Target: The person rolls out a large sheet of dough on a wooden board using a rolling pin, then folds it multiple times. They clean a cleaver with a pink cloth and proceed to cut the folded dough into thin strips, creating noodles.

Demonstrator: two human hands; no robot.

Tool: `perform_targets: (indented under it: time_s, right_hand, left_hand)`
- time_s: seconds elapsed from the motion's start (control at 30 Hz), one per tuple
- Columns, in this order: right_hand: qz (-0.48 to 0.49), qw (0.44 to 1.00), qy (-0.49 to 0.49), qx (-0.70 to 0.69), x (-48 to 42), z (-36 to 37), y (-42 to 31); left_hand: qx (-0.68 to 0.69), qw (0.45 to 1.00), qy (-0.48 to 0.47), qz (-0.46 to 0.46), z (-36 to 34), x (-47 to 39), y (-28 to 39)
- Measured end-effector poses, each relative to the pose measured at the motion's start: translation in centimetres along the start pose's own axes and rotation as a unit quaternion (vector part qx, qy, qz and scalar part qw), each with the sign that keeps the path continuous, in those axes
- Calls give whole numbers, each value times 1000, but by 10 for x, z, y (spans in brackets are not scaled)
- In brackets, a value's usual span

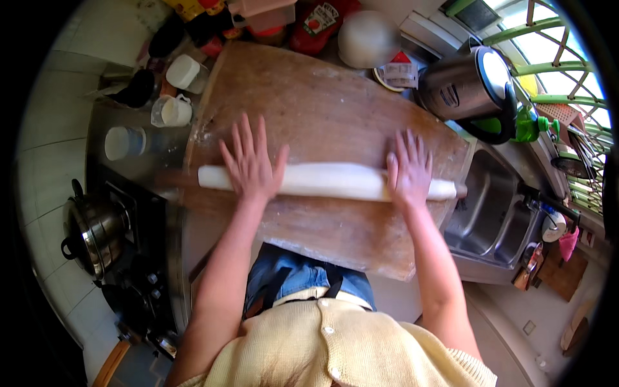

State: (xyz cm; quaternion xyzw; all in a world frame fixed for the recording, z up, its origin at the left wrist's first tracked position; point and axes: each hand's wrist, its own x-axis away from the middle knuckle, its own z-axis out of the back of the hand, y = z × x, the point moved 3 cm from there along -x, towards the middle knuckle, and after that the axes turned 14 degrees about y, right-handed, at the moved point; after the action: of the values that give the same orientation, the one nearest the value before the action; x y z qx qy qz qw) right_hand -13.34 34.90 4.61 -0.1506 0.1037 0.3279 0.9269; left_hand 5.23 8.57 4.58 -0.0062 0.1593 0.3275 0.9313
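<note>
A large wooden board [309, 111], dusted with flour in spots, lies before me. Across it runs a long rolling pin [176, 179] with a sheet of white dough [333, 180] wrapped around it; the pin's thin wooden ends stick out at both sides. My left hand [254, 162] rests flat on the wrapped dough left of the middle, fingers spread and pointing away from me. Near the dough's right end, my right hand [411, 169] presses on it with an open palm, slightly blurred. Neither hand is closed around the pin.
Left of the board are a measuring cup [176, 111], a lidded jar [125, 143] and a steel pot [94, 232] by the stove. Bottles and a ketchup bottle [321, 24] line the far edge. An electric kettle [464, 82] and a steel sink [488, 208] are on the right.
</note>
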Motion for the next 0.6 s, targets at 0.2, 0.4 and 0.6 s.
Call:
perform_targets:
  time_s: [0.2,0.4,0.6]
  right_hand:
    - [29,997,-60,31,77,15,12]
    - [13,1000,-16,15,25,15,14]
    - [0,1000,-20,13,66,26,36]
  left_hand:
    - [9,1000,-26,-1,17,85,-21]
    - [-17,999,-20,44,2,1,-19]
    - [-22,998,-32,45,8,67,-86]
